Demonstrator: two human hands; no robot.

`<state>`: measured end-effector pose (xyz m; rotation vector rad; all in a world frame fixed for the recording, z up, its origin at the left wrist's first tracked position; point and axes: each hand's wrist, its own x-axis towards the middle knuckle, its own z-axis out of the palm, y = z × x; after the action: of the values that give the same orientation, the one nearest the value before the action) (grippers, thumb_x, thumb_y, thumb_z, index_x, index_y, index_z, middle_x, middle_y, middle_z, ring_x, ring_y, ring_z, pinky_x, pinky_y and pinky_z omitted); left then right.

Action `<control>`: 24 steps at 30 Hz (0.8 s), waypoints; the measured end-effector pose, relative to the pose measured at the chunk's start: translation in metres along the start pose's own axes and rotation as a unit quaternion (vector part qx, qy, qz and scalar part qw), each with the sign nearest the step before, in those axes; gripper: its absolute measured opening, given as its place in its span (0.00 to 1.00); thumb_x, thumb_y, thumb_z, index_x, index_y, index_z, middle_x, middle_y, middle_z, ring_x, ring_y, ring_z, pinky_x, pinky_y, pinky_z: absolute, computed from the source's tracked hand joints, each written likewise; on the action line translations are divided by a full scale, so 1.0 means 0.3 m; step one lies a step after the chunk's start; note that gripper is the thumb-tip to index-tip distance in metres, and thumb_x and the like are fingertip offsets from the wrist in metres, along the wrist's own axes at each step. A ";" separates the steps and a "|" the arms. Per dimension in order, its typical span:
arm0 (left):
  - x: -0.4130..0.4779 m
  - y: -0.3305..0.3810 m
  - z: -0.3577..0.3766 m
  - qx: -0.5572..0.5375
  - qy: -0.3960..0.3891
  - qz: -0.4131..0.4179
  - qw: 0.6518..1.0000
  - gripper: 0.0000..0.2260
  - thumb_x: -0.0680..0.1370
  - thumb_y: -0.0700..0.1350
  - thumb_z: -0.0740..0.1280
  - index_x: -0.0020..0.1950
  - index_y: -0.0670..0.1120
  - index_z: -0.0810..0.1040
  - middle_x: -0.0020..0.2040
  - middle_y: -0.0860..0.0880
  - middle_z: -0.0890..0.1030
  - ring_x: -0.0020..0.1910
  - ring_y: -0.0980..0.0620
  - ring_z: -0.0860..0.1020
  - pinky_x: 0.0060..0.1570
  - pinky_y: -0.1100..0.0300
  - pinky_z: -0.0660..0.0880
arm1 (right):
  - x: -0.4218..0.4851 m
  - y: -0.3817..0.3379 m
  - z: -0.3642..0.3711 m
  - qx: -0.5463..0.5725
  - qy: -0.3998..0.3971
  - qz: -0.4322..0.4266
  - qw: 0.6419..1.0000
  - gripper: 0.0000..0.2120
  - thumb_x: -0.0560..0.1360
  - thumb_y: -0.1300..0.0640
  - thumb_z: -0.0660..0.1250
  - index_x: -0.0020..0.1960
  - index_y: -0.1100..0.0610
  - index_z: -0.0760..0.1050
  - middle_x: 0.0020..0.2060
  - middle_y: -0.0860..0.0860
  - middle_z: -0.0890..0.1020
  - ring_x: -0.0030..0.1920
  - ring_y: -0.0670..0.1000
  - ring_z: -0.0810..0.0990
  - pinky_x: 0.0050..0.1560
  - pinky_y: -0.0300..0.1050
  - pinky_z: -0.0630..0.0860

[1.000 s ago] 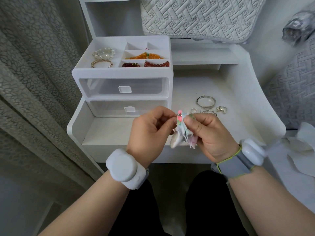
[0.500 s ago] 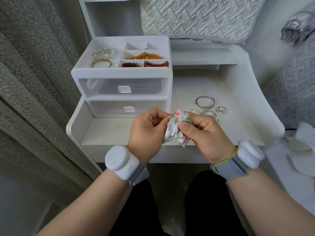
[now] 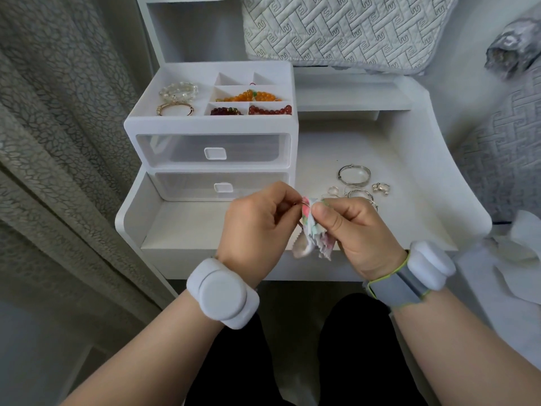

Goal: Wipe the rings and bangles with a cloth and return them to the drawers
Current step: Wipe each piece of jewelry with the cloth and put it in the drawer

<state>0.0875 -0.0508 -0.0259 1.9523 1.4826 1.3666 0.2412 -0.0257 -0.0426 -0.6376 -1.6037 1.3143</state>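
My left hand [image 3: 257, 222] pinches a small silver ring [image 3: 299, 204] above the front of the white dresser top [image 3: 205, 227]. My right hand [image 3: 355, 230] pinches a small patterned cloth [image 3: 311, 235] against that ring; most of the ring is hidden by cloth and fingers. A silver bangle [image 3: 354, 174] and several smaller silver rings [image 3: 358, 194] lie on the top behind my right hand. The white drawer unit [image 3: 213, 148] stands at the back left with both clear drawers closed.
The unit's open top tray [image 3: 222, 95] holds bead bracelets, a pearl one and a gold bangle. A grey curtain [image 3: 64, 142] hangs on the left. Quilted bedding [image 3: 336, 27] lies behind and to the right. The dresser has raised side walls.
Both hands stayed together at the same spot. The cloth has shifted and bunched differently between my right fingers as it rubs the ring.
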 end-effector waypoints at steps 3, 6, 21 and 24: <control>-0.006 0.006 0.014 -0.031 -0.005 -0.048 0.998 0.04 0.75 0.44 0.68 0.40 0.51 0.76 0.30 0.51 0.81 0.30 0.56 0.79 0.35 0.54 0.78 | 0.004 0.003 -0.003 -0.009 0.010 0.007 1.000 0.23 0.77 0.53 0.60 0.34 0.72 0.76 0.26 0.69 0.78 0.24 0.57 0.74 0.29 0.34 0.71; 0.005 0.010 0.013 -0.148 -0.040 -0.142 0.978 0.05 0.75 0.42 0.68 0.42 0.49 0.75 0.29 0.46 0.81 0.29 0.50 0.80 0.35 0.52 0.79 | 0.001 -0.001 0.001 -0.025 0.003 0.000 1.000 0.16 0.77 0.56 0.61 0.34 0.61 0.78 0.26 0.66 0.78 0.23 0.48 0.73 0.30 0.34 0.71; 0.021 0.015 0.009 -0.424 -0.102 -0.289 0.852 0.06 0.74 0.41 0.65 0.40 0.41 0.71 0.27 0.45 0.80 0.23 0.53 0.77 0.25 0.64 0.76 | 0.010 0.012 -0.015 0.012 0.010 -0.019 1.000 0.18 0.72 0.44 0.68 0.45 0.60 0.81 0.37 0.59 0.81 0.39 0.55 0.79 0.43 0.47 0.76; 0.025 0.010 -0.006 -0.397 -0.116 -0.237 0.879 0.06 0.73 0.43 0.65 0.40 0.42 0.71 0.29 0.46 0.80 0.26 0.51 0.78 0.29 0.61 0.77 | 0.015 0.011 -0.017 0.019 0.039 -0.013 0.999 0.20 0.69 0.40 0.69 0.42 0.57 0.82 0.33 0.63 0.79 0.33 0.58 0.77 0.39 0.44 0.77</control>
<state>0.0876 -0.0458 -0.0192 1.0910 0.9549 1.1846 0.2433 -0.0187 -0.0443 -0.6359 -1.5162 1.2816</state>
